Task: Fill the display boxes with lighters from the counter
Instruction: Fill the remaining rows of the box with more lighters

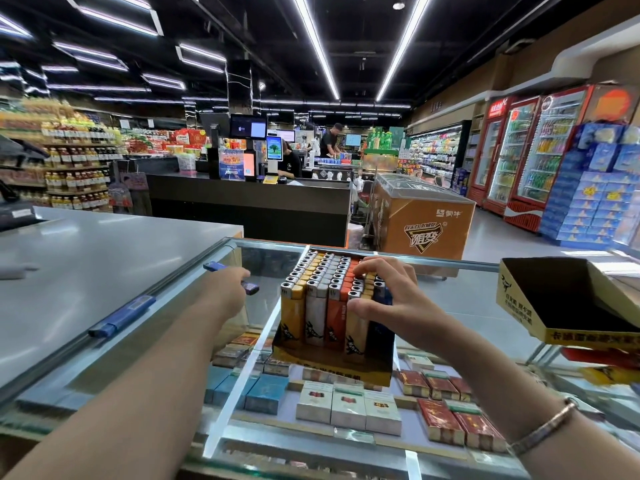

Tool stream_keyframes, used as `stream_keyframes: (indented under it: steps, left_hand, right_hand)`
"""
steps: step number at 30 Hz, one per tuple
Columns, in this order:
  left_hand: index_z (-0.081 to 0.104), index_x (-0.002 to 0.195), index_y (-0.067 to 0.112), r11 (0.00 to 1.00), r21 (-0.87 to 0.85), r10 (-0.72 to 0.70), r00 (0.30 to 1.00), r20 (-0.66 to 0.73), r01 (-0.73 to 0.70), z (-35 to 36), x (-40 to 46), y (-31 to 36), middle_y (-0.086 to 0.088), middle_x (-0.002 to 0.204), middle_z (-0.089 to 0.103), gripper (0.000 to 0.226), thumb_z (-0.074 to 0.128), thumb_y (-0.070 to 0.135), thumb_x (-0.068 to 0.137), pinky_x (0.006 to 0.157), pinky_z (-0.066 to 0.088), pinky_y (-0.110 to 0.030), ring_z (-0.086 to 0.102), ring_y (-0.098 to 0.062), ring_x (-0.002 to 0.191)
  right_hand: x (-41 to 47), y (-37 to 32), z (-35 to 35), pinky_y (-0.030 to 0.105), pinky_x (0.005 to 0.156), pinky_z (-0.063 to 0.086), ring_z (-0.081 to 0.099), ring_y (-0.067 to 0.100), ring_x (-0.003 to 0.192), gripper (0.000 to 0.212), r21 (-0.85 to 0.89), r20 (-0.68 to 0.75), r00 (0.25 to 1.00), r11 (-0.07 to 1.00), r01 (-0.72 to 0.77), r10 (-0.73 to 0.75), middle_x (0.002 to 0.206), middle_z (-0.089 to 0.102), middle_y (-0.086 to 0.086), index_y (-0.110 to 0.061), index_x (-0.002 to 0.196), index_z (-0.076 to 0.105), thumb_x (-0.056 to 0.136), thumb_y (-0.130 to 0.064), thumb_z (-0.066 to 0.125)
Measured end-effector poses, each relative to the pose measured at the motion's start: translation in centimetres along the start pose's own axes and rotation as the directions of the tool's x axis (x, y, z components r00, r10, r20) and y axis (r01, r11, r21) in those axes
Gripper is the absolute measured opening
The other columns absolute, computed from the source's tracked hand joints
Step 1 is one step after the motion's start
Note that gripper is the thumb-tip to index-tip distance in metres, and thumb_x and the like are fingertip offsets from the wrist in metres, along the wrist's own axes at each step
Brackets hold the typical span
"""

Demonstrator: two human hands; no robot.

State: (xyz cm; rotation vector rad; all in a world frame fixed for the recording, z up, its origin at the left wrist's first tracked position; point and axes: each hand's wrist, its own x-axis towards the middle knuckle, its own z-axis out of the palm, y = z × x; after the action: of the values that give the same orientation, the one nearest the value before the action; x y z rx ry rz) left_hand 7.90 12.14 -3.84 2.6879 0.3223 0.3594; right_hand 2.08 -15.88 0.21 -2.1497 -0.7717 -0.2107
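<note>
The nearly full display box (332, 355) stands on the glass counter (460, 299) and serves as the landmark here. Its rows of upright lighters (322, 282) are steadied by the right hand (384, 296), whose fingers are spread and bent over the far-right rows, the thumb pressed against the front lighter there — a bracing hold rather than a pick.

To the left of the box, the left hand (225, 289) is stretched out over the counter and a blue lighter (250, 287) is pinched at its fingertips. Another blue lighter (214, 266) lies just beyond the hand, and a third (121, 315) lies farther left, near the counter's metal edge. Well to the right of the box an empty display box (568, 303) waits.

The step in hand appears to be bringing the pinched lighter into a gap at the right of the box. It would best be turned upright, metal head up, before it is lowered — then slid down straight while the neighbouring rows are kept braced, so that none tip. The remaining loose lighters are probably meant for the empty box.
</note>
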Motion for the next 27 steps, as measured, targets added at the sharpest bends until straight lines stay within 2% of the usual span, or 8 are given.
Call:
stream_keyframes:
  steps: [4,10,12,17,19,22,24,27]
  left_hand:
    - [0.059,0.116,0.019,0.98,0.199,0.038,0.999,-0.031,-0.031,0.0,0.1,0.7,-0.01,0.108,0.06,0.04,0.038,0.002,0.087,0.08,0.052,-0.038,0.056,-0.026,0.093]
    - [0.05,0.112,0.025,0.921,0.39,0.043,0.996,-0.074,-0.011,-0.7,-0.9,1.4,-0.009,0.12,0.051,0.025,0.041,0.016,0.089,0.092,0.032,-0.041,0.038,-0.03,0.117]
    - [0.047,0.114,0.019,0.924,0.382,0.017,0.992,-0.123,0.032,-1.2,-1.1,1.4,-0.011,0.12,0.053,0.023,0.043,0.019,0.091,0.094,0.034,-0.041,0.043,-0.03,0.116]
    - [0.044,0.113,0.012,0.99,0.143,0.018,0.974,-0.226,0.015,-1.2,-1.0,-0.7,-0.011,0.117,0.05,0.019,0.043,0.01,0.094,0.069,0.037,-0.034,0.051,-0.027,0.098]
    - [0.046,0.114,0.013,0.99,0.142,0.057,0.968,-0.246,-0.022,-0.9,-0.4,-0.9,-0.01,0.116,0.051,0.021,0.044,0.011,0.093,0.069,0.038,-0.034,0.049,-0.025,0.097]
    - [0.047,0.124,0.022,0.992,0.121,0.062,0.984,-0.166,-0.042,-0.2,0.7,-0.9,-0.008,0.126,0.05,0.029,0.041,0.021,0.095,0.085,0.046,-0.04,0.047,-0.026,0.112]
    - [0.044,0.13,0.028,0.984,0.179,0.035,0.993,-0.116,-0.014,0.3,1.3,-1.0,-0.005,0.131,0.049,0.035,0.037,0.028,0.097,0.089,0.046,-0.041,0.044,-0.027,0.119]
    - [0.052,0.118,0.022,0.972,0.233,0.022,0.99,-0.138,0.011,0.3,1.5,-0.9,-0.004,0.115,0.056,0.029,0.036,0.035,0.097,0.08,0.05,-0.037,0.055,-0.026,0.102]
  right_hand:
    - [0.1,0.3,-0.1,0.027,0.096,0.031,0.02,-0.002,0.113,0.036,0.001,0.011,1.0,1.0,-0.007,0.007,0.11,0.026,-0.038,-0.048,0.099,0.044,0.067,-0.054,0.058]
    - [0.1,0.2,-0.1,0.015,0.082,0.034,0.021,-0.002,0.112,0.037,0.024,0.03,0.999,1.0,-0.02,0.019,0.11,0.026,-0.038,-0.05,0.098,0.044,0.066,-0.056,0.058]
    - [0.1,0.3,-0.1,0.02,0.086,0.036,0.021,0.002,0.116,0.039,0.022,0.034,0.999,0.999,-0.026,0.025,0.11,0.026,-0.037,-0.049,0.099,0.044,0.064,-0.059,0.059]
    - [0.1,0.1,-0.1,0.022,0.09,0.04,0.022,0.005,0.121,0.049,0.013,0.034,0.999,0.999,-0.032,0.031,0.119,0.033,-0.02,-0.049,0.1,0.045,0.056,-0.067,0.055]
    - [0.0,0.0,0.0,0.019,0.087,0.04,0.022,0.006,0.121,0.05,0.016,0.041,0.999,0.999,-0.035,0.034,0.121,0.033,-0.017,-0.048,0.1,0.044,0.056,-0.067,0.055]
    - [0.0,-0.1,0.0,0.014,0.08,0.035,0.022,-0.001,0.116,0.051,0.0,0.039,0.998,0.999,-0.039,0.039,0.12,0.033,-0.017,-0.05,0.099,0.043,0.053,-0.07,0.052]
    - [0.1,-0.1,0.0,0.018,0.086,0.032,0.021,-0.002,0.115,0.049,-0.019,0.028,0.999,0.999,-0.035,0.036,0.116,0.033,-0.021,-0.052,0.098,0.043,0.053,-0.071,0.051]
    - [0.2,0.0,0.0,0.028,0.096,0.033,0.02,0.002,0.119,0.041,-0.023,0.029,0.999,0.999,-0.039,0.04,0.117,0.033,-0.02,-0.052,0.097,0.043,0.061,-0.063,0.057]
